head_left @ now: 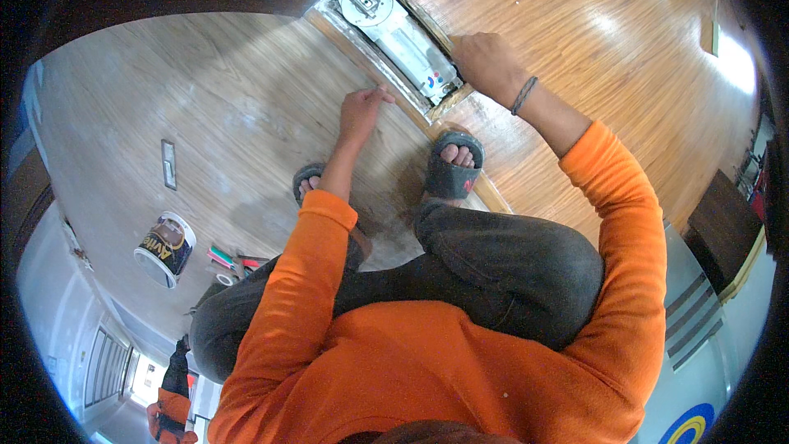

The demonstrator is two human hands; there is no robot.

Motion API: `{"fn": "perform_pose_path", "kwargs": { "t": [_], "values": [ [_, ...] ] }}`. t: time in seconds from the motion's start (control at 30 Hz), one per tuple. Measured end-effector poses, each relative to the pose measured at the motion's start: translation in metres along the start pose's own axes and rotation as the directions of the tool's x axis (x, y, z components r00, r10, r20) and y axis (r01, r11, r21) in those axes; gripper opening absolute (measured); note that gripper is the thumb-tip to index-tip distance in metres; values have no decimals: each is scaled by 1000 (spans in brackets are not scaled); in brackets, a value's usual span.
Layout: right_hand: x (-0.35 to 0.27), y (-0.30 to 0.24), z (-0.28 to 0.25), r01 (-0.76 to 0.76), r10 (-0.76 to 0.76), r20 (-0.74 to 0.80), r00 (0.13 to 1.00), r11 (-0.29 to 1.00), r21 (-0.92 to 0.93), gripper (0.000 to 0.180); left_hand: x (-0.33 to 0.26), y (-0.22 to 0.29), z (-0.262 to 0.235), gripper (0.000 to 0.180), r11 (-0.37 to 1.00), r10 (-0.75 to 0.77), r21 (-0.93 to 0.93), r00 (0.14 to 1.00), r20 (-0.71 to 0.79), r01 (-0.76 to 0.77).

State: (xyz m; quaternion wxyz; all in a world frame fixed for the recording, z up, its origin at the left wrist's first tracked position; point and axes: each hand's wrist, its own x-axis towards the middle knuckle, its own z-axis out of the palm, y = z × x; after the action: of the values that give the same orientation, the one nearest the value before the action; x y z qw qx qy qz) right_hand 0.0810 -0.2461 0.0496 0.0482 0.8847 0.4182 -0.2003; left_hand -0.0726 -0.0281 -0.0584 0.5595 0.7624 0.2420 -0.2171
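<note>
A metal floor hinge (pixel 407 41) with a round plate at its far end lies in a long cut-out in the wood floor. My right hand (pixel 493 66) is at the right edge of this recess, near its closer end, with curled fingers. Whatever lies under those fingertips is hidden. Along the recess's left rim, my left hand (pixel 362 115) has its thumb and fingers pinched together. I cannot make out whether something small is between them. A narrow wooden strip (pixel 493 193) runs from the recess toward me, beside my right sandal (pixel 454 166).
A white bucket (pixel 186 234) with a dark label stands on the floor at left. Beyond it lies a flat metal piece (pixel 168 164). Coloured-handled tools (pixel 220 257) and a roll of tape (pixel 224 279) lie beside my left knee. Another person (pixel 171 403) in orange is at lower left.
</note>
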Motion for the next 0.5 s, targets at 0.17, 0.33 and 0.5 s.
{"fn": "perform_pose_path", "kwargs": {
  "t": [0.17, 0.33, 0.5],
  "values": [
    [7, 10, -4, 137, -137, 13, 990, 990, -25, 14, 2, -3, -2, 42, 999, -30, 13, 999, 26, 29],
    [10, 12, -7, 130, -128, 56, 990, 991, -28, 15, -1, 5, -5, 43, 998, -56, 45, 998, 32, 54],
    [13, 16, 0, 132, -130, 70, 989, 991, -16, 16, -2, 6, -8, 43, 998, -17, 66, 999, 51, 14]
  ]
}}
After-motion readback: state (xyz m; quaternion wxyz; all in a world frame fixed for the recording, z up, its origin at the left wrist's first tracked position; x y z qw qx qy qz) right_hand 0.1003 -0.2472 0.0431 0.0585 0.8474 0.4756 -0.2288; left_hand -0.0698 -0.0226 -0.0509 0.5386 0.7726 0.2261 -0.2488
